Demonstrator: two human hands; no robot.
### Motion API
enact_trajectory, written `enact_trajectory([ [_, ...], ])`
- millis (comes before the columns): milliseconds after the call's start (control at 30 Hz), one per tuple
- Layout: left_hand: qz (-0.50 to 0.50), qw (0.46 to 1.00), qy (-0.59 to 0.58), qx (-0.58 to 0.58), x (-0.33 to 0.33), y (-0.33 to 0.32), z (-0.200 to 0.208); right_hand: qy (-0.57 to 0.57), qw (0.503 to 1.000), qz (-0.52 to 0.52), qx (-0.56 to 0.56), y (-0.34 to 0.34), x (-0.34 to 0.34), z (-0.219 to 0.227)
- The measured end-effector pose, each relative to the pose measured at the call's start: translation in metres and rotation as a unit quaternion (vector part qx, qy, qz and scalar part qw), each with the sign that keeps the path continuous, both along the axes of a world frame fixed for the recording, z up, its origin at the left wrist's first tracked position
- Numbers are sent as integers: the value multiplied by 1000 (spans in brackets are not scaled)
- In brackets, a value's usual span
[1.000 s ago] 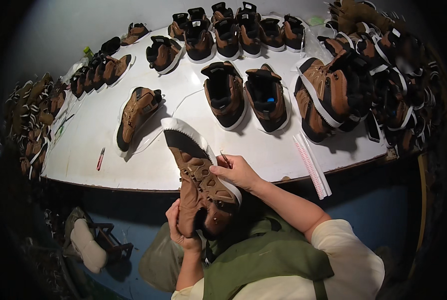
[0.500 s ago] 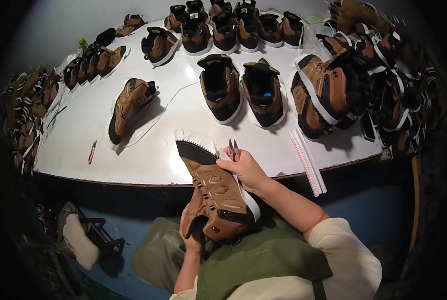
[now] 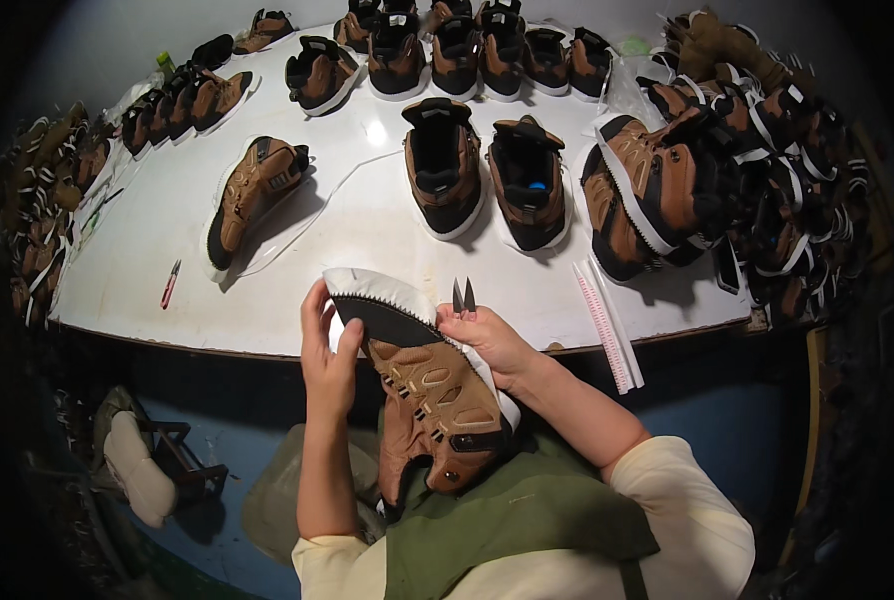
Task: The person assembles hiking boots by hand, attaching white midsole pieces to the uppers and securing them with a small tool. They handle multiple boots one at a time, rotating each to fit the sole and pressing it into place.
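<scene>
A brown shoe (image 3: 429, 385) with a black toe and white sole edge is held over my lap, toe pointing away from me. My left hand (image 3: 329, 350) grips its toe end, thumb on the black toe cap and fingers at the white edge. Along the sole's right side, my right hand (image 3: 489, 345) steadies the shoe. That same hand also has small thread snips (image 3: 464, 296) in it, blades pointing up and apart. The shoe's heel end rests close to my green apron (image 3: 527, 520).
Two upright shoes (image 3: 442, 170) stand beyond my hands, and a single shoe (image 3: 254, 200) lies at left. Stacked shoes (image 3: 647, 190) and a white-and-red ruler (image 3: 607, 330) are at right. A red pen-like tool (image 3: 171, 284) lies near the table's (image 3: 117, 310) left front edge.
My left hand has moved from the shoe's ankle end up to its toe. The toe has shifted slightly left. My right hand keeps its place on the sole edge with the snips.
</scene>
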State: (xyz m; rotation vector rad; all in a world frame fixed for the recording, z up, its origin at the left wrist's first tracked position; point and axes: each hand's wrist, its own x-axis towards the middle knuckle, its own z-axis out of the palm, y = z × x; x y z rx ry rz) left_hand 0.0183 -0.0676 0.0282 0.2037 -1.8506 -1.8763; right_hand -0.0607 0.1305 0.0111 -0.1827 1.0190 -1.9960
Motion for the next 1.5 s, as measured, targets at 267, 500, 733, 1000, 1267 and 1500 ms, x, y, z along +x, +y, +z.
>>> enact_trajectory([
  [267,-131,968,58,208,-40,-4,-25,-80,997,9,-11,2,1,7],
  [500,-121,970,58,203,-42,-9,-18,-88,996,-3,18,-4,6,17],
  [733,-12,996,-27,85,-40,-13,-16,18,999,-7,-41,8,2,7],
  [1000,-2,999,-46,19,-41,-12,-4,12,998,-59,17,9,4,8],
  [1267,-41,997,-46,55,-43,-15,-23,4,999,-43,-13,13,5,1],
  [1500,-51,995,-42,69,-43,-14,-28,16,1000,-22,10,20,1,-11],
])
